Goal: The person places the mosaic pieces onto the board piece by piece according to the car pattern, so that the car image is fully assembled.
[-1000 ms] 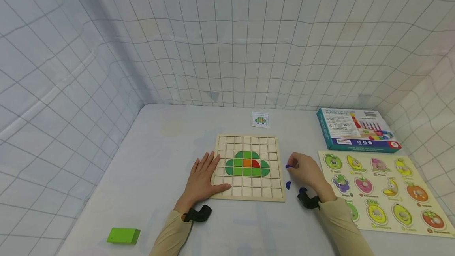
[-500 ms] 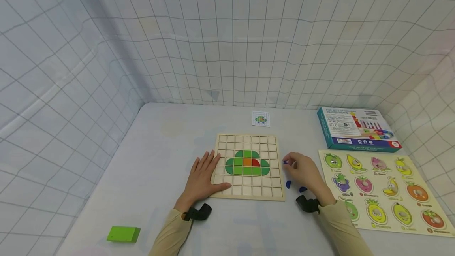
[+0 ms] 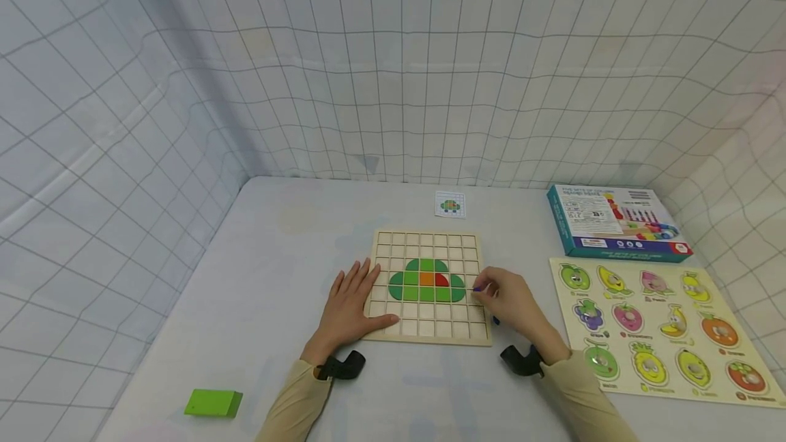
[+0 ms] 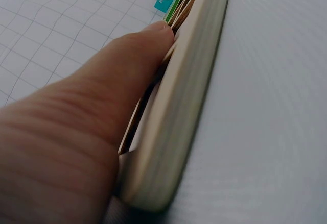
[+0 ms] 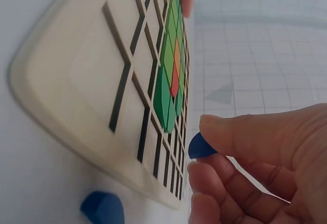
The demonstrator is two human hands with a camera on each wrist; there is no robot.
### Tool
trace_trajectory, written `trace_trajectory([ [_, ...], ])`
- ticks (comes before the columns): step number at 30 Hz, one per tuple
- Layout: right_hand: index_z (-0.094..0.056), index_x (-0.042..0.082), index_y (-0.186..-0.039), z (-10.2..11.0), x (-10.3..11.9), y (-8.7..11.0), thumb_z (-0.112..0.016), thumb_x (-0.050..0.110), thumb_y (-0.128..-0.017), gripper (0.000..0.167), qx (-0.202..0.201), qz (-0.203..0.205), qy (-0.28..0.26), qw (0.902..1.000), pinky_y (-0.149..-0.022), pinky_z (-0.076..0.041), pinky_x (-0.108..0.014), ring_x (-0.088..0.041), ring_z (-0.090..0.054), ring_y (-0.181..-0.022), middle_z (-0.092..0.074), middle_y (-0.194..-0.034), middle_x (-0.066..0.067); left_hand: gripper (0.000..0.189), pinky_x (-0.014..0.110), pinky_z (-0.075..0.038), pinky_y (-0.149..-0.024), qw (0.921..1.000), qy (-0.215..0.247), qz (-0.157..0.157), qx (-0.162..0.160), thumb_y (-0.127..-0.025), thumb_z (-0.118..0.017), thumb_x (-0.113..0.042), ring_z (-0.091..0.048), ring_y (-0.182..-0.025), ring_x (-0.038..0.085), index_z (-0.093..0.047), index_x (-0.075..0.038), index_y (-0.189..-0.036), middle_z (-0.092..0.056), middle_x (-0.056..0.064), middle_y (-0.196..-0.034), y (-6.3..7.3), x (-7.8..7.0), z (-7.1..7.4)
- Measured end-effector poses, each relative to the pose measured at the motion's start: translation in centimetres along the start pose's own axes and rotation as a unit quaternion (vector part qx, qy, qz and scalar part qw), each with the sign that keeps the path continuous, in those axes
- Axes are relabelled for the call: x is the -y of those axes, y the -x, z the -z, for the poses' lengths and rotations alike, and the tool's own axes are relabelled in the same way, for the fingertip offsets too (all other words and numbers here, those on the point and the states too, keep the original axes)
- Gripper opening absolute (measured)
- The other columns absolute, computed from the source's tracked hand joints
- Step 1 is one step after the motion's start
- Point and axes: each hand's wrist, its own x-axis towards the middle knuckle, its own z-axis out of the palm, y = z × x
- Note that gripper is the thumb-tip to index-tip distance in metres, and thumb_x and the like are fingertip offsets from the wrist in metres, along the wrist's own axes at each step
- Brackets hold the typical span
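A square wooden grid board (image 3: 426,331) lies on the table, with green, orange and red tiles (image 3: 426,282) set in its middle cells. My left hand (image 3: 351,309) rests spread on the board's left edge; in the left wrist view its thumb (image 4: 127,55) lies along the near rim. At the board's right edge my right hand (image 3: 511,299) pinches a small blue rounded tile (image 5: 202,146) between thumb and fingertips, over the outer cells. Another blue tile (image 5: 103,207) lies on the table beside the board, partly hidden by the right hand in the head view.
Behind the board lies a small pattern card (image 3: 450,204). To the right are a boxed toy set (image 3: 617,224) and a fruit puzzle board (image 3: 666,329). A green block (image 3: 213,404) sits at the near left. Grid-patterned cloth walls (image 3: 393,87) surround the table.
My right hand has moved left with the pinched blue tile, from the table beside the board to over its right edge. The left hand has stayed in place.
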Motion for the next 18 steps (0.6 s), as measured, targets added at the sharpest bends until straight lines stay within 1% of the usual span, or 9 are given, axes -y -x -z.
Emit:
trace_trajectory([
  [4, -0.065, 0.008, -0.086, -0.5, 0.4, -0.1, -0.074, 0.002, -0.080, 0.013, 0.014, 0.012, -0.013, 0.9997, -0.051, -0.043, -0.025, -0.013, -0.049, -0.063, -0.057, -0.073, 0.004, 0.099, 0.048, -0.003, -0.112, 1.0000, -0.002, 0.001, 0.002, -0.075, -0.066, -0.062, -0.010, -0.143, 0.027, -0.028, -0.011, -0.151, -0.019, 0.009, -0.156, 0.0, 0.0, 0.0],
  [8, -0.069, 0.006, -0.090, -1.0, 0.8, -0.2, -0.074, 0.002, -0.081, 0.012, 0.032, 0.031, -0.023, 0.9987, -0.056, -0.044, -0.025, -0.011, -0.050, -0.065, -0.059, -0.075, 0.006, 0.099, 0.048, -0.003, -0.112, 1.0000, 0.001, 0.002, 0.003, -0.075, -0.066, -0.062, -0.010, -0.143, 0.027, -0.027, -0.011, -0.151, -0.018, 0.009, -0.156, 0.0, 0.0, 0.0],
  [11, -0.070, 0.007, -0.090, -1.3, 1.0, -0.3, -0.074, 0.003, -0.081, 0.010, 0.044, 0.042, -0.033, 0.9976, -0.057, -0.046, -0.025, -0.010, -0.052, -0.065, -0.061, -0.075, 0.006, 0.100, 0.047, -0.002, -0.112, 1.0000, 0.002, 0.003, 0.006, -0.076, -0.066, -0.063, -0.009, -0.143, 0.027, -0.026, -0.011, -0.151, -0.018, 0.009, -0.156, 0.0, 0.0, 0.0],
  [14, -0.070, 0.008, -0.088, -1.6, 1.3, -0.4, -0.074, 0.004, -0.082, 0.008, 0.054, 0.043, -0.050, 0.9964, -0.059, -0.049, -0.024, -0.009, -0.056, -0.067, -0.064, -0.078, 0.005, 0.100, 0.047, -0.002, -0.113, 1.0000, 0.002, 0.003, 0.006, -0.076, -0.065, -0.063, -0.009, -0.143, 0.027, -0.026, -0.011, -0.151, -0.018, 0.009, -0.156, 0.0, 0.0, 0.0],
  [18, -0.069, 0.010, -0.084, -2.1, 1.6, -0.6, -0.073, 0.004, -0.082, 0.008, 0.066, 0.041, -0.064, 0.9949, -0.060, -0.050, -0.024, -0.008, -0.058, -0.068, -0.065, -0.078, 0.006, 0.099, 0.048, -0.004, -0.112, 1.0000, 0.003, 0.000, 0.001, -0.076, -0.065, -0.063, -0.011, -0.143, 0.028, -0.028, -0.010, -0.151, -0.020, 0.010, -0.155, 0.1, 0.0, 0.0],
])
